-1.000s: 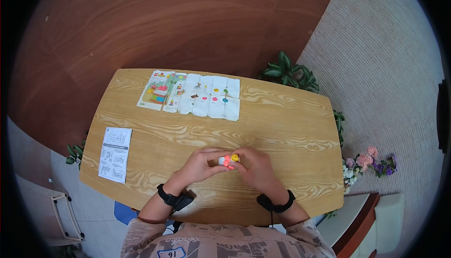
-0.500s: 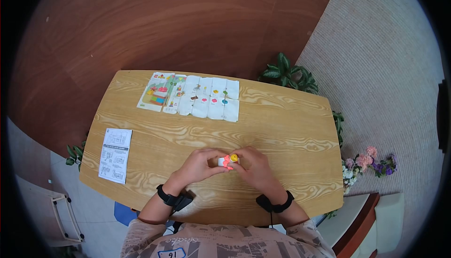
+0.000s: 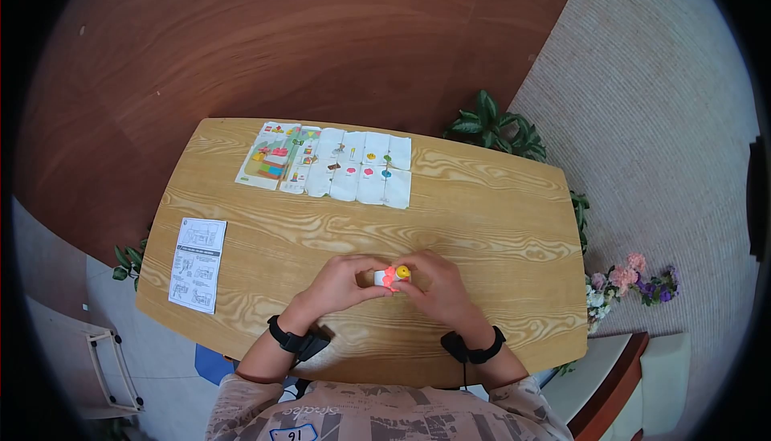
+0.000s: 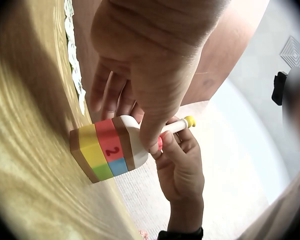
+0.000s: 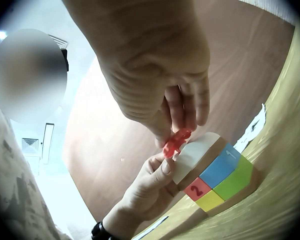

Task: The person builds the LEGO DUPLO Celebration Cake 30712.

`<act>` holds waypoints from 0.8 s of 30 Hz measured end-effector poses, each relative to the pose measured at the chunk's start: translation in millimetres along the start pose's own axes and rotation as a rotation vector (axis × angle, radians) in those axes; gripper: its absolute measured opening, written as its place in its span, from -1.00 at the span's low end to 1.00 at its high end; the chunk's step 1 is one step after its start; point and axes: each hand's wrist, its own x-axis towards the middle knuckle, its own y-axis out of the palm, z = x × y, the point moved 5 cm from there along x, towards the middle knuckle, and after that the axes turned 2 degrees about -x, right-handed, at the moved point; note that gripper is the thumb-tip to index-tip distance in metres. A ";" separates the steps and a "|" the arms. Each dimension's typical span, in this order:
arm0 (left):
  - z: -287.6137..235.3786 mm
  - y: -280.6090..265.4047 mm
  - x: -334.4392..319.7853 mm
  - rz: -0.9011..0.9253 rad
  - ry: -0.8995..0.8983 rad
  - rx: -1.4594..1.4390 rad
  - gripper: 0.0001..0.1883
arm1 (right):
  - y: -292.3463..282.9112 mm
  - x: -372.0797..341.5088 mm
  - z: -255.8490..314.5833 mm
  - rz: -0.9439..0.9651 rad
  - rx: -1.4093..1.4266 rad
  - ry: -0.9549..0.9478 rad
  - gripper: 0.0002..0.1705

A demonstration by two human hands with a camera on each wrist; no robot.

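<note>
Between both hands, low over the table's near side, stands a layered toy brick cake [image 4: 110, 147]. Its layers are brown, then yellow, red, green and blue bricks, brown again, and a white top [image 5: 194, 156]. My left hand [image 3: 344, 282] grips the cake at the white top, with thumb and fingers on opposite sides. My right hand [image 3: 438, 287] pinches a small pinkish-red piece [image 5: 178, 143] at the top between thumb and fingers. A white candle [image 4: 176, 127] with a yellow tip rises above the white top, close to the right fingers.
An unfolded picture sheet [image 3: 345, 165] and a colourful booklet [image 3: 268, 156] lie at the table's far side. A black-and-white instruction sheet [image 3: 196, 266] lies at the left. Plants [image 3: 494, 124] and flowers [image 3: 626, 280] stand beyond the table [image 3: 482, 216].
My right hand's fingers have shifted slightly around the top of the cake, showing more of the yellow tip. The left hand and the cake stay almost in place.
</note>
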 end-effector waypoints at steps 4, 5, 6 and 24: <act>0.7 -0.3 0.5 -0.004 0.041 0.006 -0.57 | -0.5 -0.6 1.3 0.072 -0.047 -0.029 -0.44; 0.2 -0.4 0.5 -0.007 0.052 0.010 -0.56 | 0.8 -1.5 -1.4 0.105 -0.047 -0.018 -0.43; -0.4 -0.6 0.5 -0.010 0.064 0.014 -0.56 | 3.0 -2.9 -5.6 0.139 -0.047 -0.007 -0.41; 17.7 7.7 -1.1 0.061 -0.049 -0.348 -0.61 | 6.2 -12.2 -31.3 0.178 0.058 0.123 -0.54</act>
